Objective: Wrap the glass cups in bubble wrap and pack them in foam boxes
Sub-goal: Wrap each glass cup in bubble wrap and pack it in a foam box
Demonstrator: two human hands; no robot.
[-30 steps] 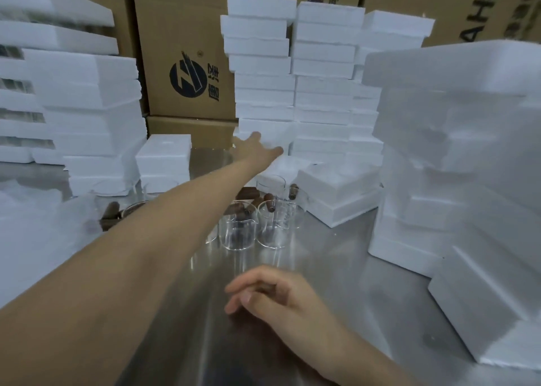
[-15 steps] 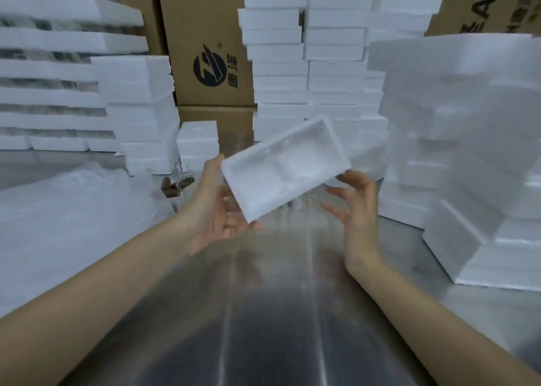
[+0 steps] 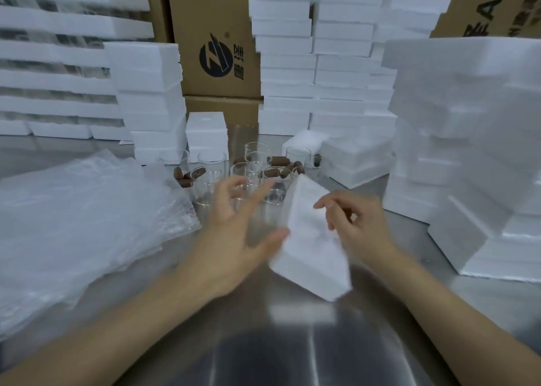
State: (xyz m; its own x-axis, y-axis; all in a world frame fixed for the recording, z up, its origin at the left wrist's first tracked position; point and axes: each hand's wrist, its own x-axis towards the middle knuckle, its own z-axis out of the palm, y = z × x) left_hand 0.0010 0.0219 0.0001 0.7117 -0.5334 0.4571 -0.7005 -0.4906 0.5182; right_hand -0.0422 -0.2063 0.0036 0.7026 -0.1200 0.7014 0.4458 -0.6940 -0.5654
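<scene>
Right fingers (image 3: 329,203) curl onto the right edge of a white foam box (image 3: 307,239), grasping it. The left hand (image 3: 234,233) is released, fingers spread, thumb against the box's left edge. The box is tilted over the steel table (image 3: 292,356), centre near (its inside is too blurred to read). Just beyond stand clear glass cups (image 3: 276,185), seemingly empty, with brown stoppers (image 3: 279,161) among them. Bubble wrap (image 3: 82,215) lies left; foam box stacks (image 3: 342,63) rise far and right.

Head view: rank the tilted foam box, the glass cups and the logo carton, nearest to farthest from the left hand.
1. foam box: against the thumb of the left hand, to its right.
2. glass cups: just beyond its fingertips.
3. logo carton: far behind, at the back.
</scene>
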